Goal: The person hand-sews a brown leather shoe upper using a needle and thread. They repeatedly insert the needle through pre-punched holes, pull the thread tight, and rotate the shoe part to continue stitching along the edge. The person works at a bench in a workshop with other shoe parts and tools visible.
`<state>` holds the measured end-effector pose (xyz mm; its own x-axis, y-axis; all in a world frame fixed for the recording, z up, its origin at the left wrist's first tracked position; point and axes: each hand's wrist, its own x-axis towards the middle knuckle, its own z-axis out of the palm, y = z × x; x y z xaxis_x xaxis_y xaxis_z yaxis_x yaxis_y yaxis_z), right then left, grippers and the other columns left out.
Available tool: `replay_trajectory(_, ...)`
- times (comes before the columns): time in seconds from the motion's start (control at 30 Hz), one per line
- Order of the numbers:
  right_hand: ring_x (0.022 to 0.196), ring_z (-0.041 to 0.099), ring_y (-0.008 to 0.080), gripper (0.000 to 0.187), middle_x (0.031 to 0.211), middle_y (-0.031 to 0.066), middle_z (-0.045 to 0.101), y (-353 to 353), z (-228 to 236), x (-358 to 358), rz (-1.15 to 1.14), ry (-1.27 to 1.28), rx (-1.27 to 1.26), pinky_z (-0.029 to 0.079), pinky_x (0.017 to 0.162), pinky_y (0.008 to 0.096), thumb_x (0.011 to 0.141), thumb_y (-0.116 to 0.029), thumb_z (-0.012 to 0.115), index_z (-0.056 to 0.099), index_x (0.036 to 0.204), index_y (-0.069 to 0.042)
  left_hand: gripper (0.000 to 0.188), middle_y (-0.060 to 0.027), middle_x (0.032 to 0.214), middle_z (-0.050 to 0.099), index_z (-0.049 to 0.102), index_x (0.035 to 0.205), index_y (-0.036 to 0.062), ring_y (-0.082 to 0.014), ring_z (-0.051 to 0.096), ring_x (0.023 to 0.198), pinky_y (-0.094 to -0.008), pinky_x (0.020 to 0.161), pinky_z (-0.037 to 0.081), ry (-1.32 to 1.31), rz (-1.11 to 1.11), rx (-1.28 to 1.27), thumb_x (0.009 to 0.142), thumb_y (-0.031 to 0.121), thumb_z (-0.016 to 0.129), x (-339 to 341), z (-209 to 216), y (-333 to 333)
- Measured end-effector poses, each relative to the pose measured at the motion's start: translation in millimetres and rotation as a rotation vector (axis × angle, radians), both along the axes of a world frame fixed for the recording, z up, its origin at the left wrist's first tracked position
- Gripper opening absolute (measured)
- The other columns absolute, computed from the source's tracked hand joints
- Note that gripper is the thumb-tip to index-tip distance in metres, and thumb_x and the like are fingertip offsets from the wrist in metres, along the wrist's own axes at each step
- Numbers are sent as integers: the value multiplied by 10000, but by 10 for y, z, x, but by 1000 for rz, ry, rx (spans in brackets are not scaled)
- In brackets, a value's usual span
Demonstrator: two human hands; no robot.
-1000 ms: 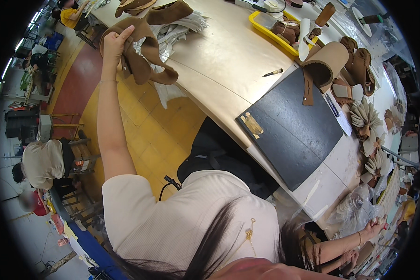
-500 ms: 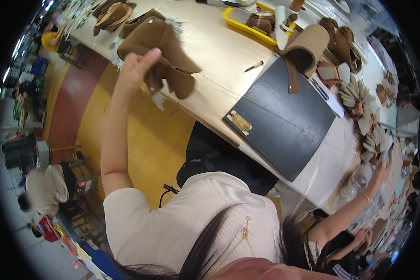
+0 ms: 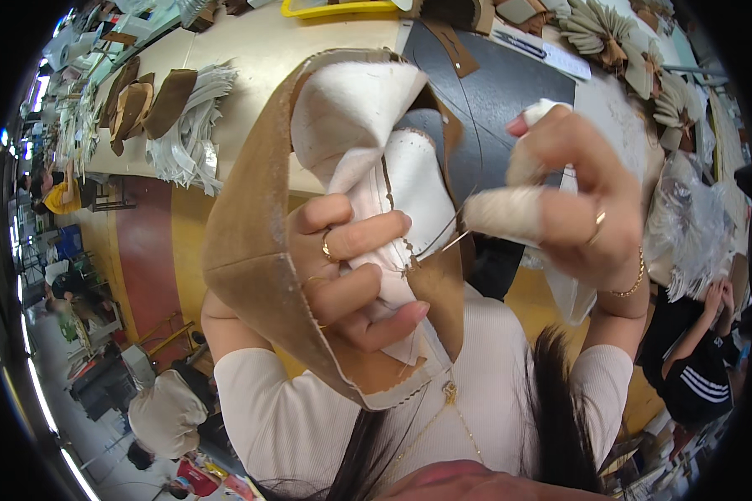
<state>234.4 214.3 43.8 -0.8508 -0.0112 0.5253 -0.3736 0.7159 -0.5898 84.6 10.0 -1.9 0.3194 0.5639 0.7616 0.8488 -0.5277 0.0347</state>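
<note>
My left hand (image 3: 355, 267) reaches into a brown leather shoe upper (image 3: 255, 225) held up in front of my chest, its fingers closed on the pale lining (image 3: 363, 188). A stitched seam runs down the inside, with dark thread (image 3: 434, 240) rising from it. Beside the seam, my right hand (image 3: 572, 196) is bent in a pinch at a thin needle (image 3: 456, 241). Light tape wraps some of its fingers. Motion blur smears this hand, and the exact grip on the needle is partly hidden.
Behind the upper lies a black board (image 3: 493, 104) on the pale table (image 3: 251, 42). More brown uppers (image 3: 134, 108) and white strips (image 3: 196, 125) lie at the left. A yellow tray (image 3: 338, 8) stands at the far edge. At the right are clear plastic bags (image 3: 698, 225) and a co-worker's hands (image 3: 718, 301).
The brown upper has come from over the table's left side to before my chest, in my left hand. My right hand has moved from the far right to the seam, where a needle now shows.
</note>
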Motion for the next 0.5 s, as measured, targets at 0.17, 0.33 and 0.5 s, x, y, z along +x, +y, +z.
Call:
replay_trajectory(0.17, 718, 522, 193, 197, 812, -5, 503, -104, -53, 46, 40, 71, 108, 479, 812, 423, 624, -112, 714, 743, 813, -161, 299, -53, 974, 297, 563, 1061, 377, -323, 668, 700, -390, 587, 264, 30, -49, 107, 841, 184, 623, -26, -124, 58)
replay_trajectory(0.33, 729, 522, 196, 231, 827, -9, 502, -87, -86, 67, 62, 37, 80, 468, 827, 439, 608, -105, 730, 735, 832, -158, 291, -54, 974, 299, 562, 1064, 384, -339, 667, 714, -397, 588, 262, 9, -61, 59, 846, 201, 620, -25, -117, 24)
replay_trajectory(0.5, 725, 518, 194, 216, 821, -8, 495, -95, -89, 54, 76, 35, 85, 464, 831, 443, 610, -112, 730, 729, 821, -154, 286, -53, 965, 300, 562, 1054, 392, -344, 667, 719, -397, 586, 262, -24, -59, 67, 846, 205, 624, 24, -106, 37)
